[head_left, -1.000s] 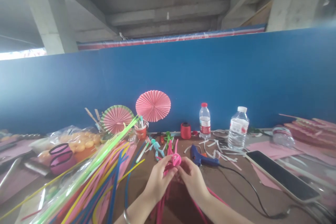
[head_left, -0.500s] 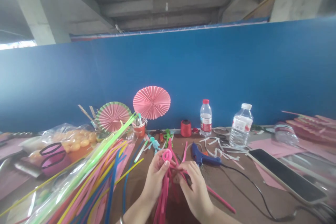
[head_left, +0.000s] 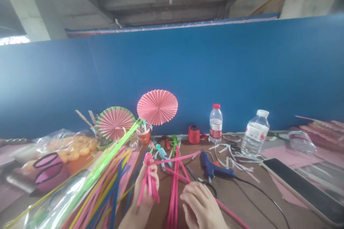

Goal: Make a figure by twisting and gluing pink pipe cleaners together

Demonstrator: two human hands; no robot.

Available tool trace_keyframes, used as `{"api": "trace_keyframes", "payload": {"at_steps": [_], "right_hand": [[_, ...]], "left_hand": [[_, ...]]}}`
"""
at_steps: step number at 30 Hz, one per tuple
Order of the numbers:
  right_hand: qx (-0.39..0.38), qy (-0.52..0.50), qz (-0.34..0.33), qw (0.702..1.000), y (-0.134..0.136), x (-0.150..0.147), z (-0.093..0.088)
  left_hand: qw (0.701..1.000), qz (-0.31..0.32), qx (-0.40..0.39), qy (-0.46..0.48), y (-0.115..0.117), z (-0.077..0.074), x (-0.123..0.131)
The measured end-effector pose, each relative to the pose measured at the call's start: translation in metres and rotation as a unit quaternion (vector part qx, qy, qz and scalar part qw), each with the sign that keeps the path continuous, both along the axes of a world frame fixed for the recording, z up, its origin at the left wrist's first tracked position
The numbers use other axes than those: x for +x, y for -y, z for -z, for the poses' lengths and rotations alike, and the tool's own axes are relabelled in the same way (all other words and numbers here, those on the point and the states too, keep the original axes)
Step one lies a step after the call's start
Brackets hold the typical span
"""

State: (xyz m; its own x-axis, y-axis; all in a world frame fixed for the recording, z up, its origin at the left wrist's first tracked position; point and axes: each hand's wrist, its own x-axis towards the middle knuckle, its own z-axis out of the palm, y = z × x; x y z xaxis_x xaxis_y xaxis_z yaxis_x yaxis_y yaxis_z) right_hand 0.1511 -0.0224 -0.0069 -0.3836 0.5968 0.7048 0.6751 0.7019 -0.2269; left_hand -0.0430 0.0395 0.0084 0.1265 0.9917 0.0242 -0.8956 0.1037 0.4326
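My left hand is closed around a bunch of pink pipe cleaners. They form a small loop at the top, with several ends hanging over the fingers and one long strand stretching right. My right hand is low over the table, fingers bent and thumb apart, with nothing visible in it. Just beyond its fingers lies a black ring-shaped handle, apparently of scissors, partly hidden by the hand. Loose pink pipe cleaners lie lengthwise between my hands, and another pink strand runs out to the right.
A blue glue gun with its cord lies right of centre. Behind stand a red thread spool and two water bottles. A phone lies at right. Coloured pipe cleaners fill the left, near a turquoise figure.
My left hand has moved left and turned, carrying the pink loop and ends away from the loose strands. My right hand has let go of the pink pipe cleaners and dropped lower.
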Motion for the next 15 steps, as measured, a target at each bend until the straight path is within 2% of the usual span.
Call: {"api": "trace_keyframes", "payload": {"at_steps": [3, 5, 9, 12, 15], "right_hand": [[-0.068, 0.066, 0.139, 0.986, -0.004, -0.001, 0.006], [-0.132, 0.113, 0.192, 0.966, -0.009, 0.001, 0.011], [-0.220, 0.139, 0.193, 0.946, -0.019, 0.005, 0.015], [-0.243, 0.111, 0.174, 0.948, -0.026, -0.001, 0.017], [-0.260, 0.086, 0.163, 0.948, -0.034, -0.018, 0.017]], "left_hand": [[0.998, 0.009, 0.002, 0.066, -0.005, -0.002, -0.009], [0.996, 0.009, 0.005, 0.091, -0.005, -0.006, -0.012], [0.990, 0.026, 0.016, 0.134, 0.002, -0.026, -0.007], [0.981, 0.069, 0.017, 0.182, 0.015, -0.047, 0.002], [0.981, 0.070, 0.017, 0.181, 0.030, -0.069, 0.010]]}}
